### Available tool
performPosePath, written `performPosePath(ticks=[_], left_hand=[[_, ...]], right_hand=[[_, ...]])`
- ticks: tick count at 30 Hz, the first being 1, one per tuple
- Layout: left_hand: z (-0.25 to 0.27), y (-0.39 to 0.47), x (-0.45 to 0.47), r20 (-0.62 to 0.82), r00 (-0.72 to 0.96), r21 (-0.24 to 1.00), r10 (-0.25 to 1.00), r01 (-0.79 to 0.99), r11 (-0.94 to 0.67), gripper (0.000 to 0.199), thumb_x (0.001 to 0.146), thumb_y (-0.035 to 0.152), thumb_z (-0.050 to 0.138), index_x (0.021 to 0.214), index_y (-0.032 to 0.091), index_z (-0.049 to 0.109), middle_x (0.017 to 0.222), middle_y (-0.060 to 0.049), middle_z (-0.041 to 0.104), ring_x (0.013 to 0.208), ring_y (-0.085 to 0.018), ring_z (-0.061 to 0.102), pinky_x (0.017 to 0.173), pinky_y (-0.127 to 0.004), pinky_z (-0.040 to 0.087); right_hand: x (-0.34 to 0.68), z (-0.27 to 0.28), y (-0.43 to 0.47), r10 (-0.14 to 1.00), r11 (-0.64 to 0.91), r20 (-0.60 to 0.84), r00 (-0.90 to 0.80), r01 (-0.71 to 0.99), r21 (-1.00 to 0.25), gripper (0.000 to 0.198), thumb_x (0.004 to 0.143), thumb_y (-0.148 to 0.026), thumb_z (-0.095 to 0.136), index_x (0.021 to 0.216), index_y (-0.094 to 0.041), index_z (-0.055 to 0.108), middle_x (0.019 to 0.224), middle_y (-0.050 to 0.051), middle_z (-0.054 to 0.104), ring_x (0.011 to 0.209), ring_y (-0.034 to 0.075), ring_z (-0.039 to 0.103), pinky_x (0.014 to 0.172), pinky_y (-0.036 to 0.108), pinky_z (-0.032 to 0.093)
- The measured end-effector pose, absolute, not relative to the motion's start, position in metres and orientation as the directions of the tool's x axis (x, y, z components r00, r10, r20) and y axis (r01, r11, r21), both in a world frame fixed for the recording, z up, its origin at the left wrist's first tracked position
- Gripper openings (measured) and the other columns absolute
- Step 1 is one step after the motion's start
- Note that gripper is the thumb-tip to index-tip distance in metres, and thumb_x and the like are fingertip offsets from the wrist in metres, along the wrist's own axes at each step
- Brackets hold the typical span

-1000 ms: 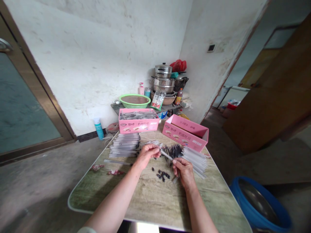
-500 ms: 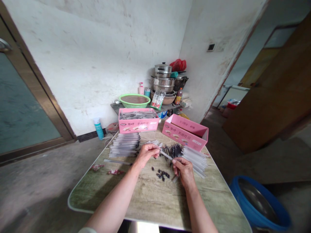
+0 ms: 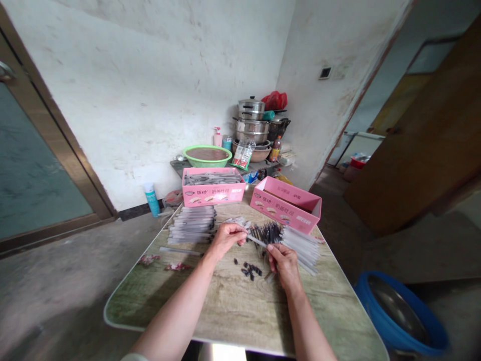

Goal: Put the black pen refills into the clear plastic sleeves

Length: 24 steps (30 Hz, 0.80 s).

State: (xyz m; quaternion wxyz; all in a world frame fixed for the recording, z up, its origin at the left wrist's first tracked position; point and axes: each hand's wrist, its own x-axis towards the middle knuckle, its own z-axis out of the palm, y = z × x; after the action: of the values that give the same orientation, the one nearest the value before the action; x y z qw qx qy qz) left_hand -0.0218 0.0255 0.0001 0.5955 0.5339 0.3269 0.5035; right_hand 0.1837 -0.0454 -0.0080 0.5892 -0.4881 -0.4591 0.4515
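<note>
Over the middle of the table, my left hand [image 3: 228, 238] pinches one end of a slim, frosted pen barrel [image 3: 257, 241]. The fingers of my right hand [image 3: 282, 261] close on its other end, so the barrel slants between both hands. Small black plugs [image 3: 251, 271] lie loose on the table just below the hands. Behind my right hand is a heap of thin black-tipped pieces [image 3: 267, 232], beside a row of frosted barrels [image 3: 301, 247]. Another stack of barrels [image 3: 193, 224] lies left of my left hand, with a single barrel [image 3: 180, 250] in front of it.
A pink box [image 3: 213, 194] full of barrels stands at the table's back left. A second pink box [image 3: 285, 206] stands at the back right. Behind them, a shelf bears a green basin [image 3: 207, 161] and stacked pots [image 3: 251, 125]. A blue tub [image 3: 398, 316] is at the right.
Both hands keep their grip on the barrel, almost in the same place. The whole view has shifted very slightly.
</note>
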Motion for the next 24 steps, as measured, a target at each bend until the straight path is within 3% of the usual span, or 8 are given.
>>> performPosePath(ticks=[3,6,8,12,17,21,24], left_hand=[[0.0015,0.0248,-0.0218,0.135,0.277,0.963,0.951,-0.262,-0.06,0.028,0.067,0.032,0.081,0.081,0.009,0.073,0.062,-0.004,0.067,0.053,-0.012,0.058,0.056,-0.025,0.05],[0.0024,0.0246,-0.0223,0.118,0.244,0.961,0.963,-0.272,-0.049,0.027,0.066,0.032,0.081,0.079,0.009,0.073,0.062,-0.004,0.067,0.053,-0.012,0.058,0.056,-0.025,0.05],[0.0023,0.0249,-0.0225,0.105,0.214,0.959,0.971,-0.28,-0.042,0.027,0.066,0.032,0.081,0.079,0.009,0.073,0.062,-0.004,0.067,0.053,-0.012,0.058,0.056,-0.025,0.05],[0.0011,0.026,-0.0221,0.092,0.196,0.953,0.976,-0.303,-0.029,0.028,0.064,0.032,0.082,0.079,0.009,0.073,0.063,-0.005,0.067,0.056,-0.013,0.059,0.057,-0.026,0.05],[0.0003,0.0264,-0.0229,0.087,0.198,0.947,0.976,-0.32,-0.02,0.031,0.063,0.033,0.083,0.08,0.009,0.073,0.063,-0.005,0.068,0.056,-0.013,0.059,0.058,-0.026,0.05],[0.0012,0.0264,-0.0243,0.077,0.166,0.945,0.983,-0.328,-0.018,0.032,0.062,0.034,0.083,0.079,0.008,0.073,0.062,-0.005,0.068,0.056,-0.014,0.059,0.058,-0.027,0.05],[0.0016,0.0265,-0.0244,0.08,0.163,0.944,0.983,-0.331,-0.022,0.032,0.062,0.033,0.084,0.079,0.008,0.073,0.063,-0.006,0.068,0.057,-0.014,0.06,0.058,-0.028,0.051]], right_hand=[[0.1826,-0.0084,-0.0446,0.983,0.102,0.095,0.155,-0.04,-0.994,0.04,0.081,-0.05,0.067,0.06,-0.016,0.064,0.04,-0.005,0.046,0.032,0.005,0.032,0.033,0.02,0.019],[0.1817,-0.0097,-0.0426,0.986,0.097,0.082,0.146,-0.095,-0.991,0.032,0.077,-0.047,0.072,0.086,-0.016,0.069,0.047,-0.005,0.053,0.033,0.006,0.036,0.032,0.018,0.021],[0.1818,-0.0107,-0.0416,0.985,0.114,0.089,0.145,-0.175,-0.978,0.039,0.072,-0.043,0.077,0.099,-0.018,0.065,0.055,-0.005,0.059,0.034,0.007,0.042,0.032,0.018,0.027],[0.1826,-0.0103,-0.0423,0.986,0.121,0.091,0.136,-0.231,-0.965,0.031,0.069,-0.042,0.079,0.081,-0.019,0.062,0.058,-0.002,0.063,0.037,0.009,0.05,0.032,0.018,0.034],[0.183,-0.0079,-0.0439,0.979,0.113,0.091,0.182,-0.119,-0.986,0.04,0.079,-0.049,0.069,0.059,-0.017,0.058,0.043,-0.004,0.053,0.028,0.005,0.037,0.029,0.018,0.023],[0.1823,-0.0074,-0.0426,0.98,0.117,0.082,0.181,-0.194,-0.974,0.033,0.071,-0.045,0.078,0.083,-0.017,0.066,0.055,-0.002,0.063,0.035,0.008,0.047,0.032,0.019,0.033],[0.1824,-0.0084,-0.0424,0.982,0.115,0.082,0.17,-0.19,-0.975,0.032,0.072,-0.047,0.076,0.078,-0.017,0.064,0.055,-0.002,0.062,0.034,0.009,0.047,0.031,0.019,0.032]])
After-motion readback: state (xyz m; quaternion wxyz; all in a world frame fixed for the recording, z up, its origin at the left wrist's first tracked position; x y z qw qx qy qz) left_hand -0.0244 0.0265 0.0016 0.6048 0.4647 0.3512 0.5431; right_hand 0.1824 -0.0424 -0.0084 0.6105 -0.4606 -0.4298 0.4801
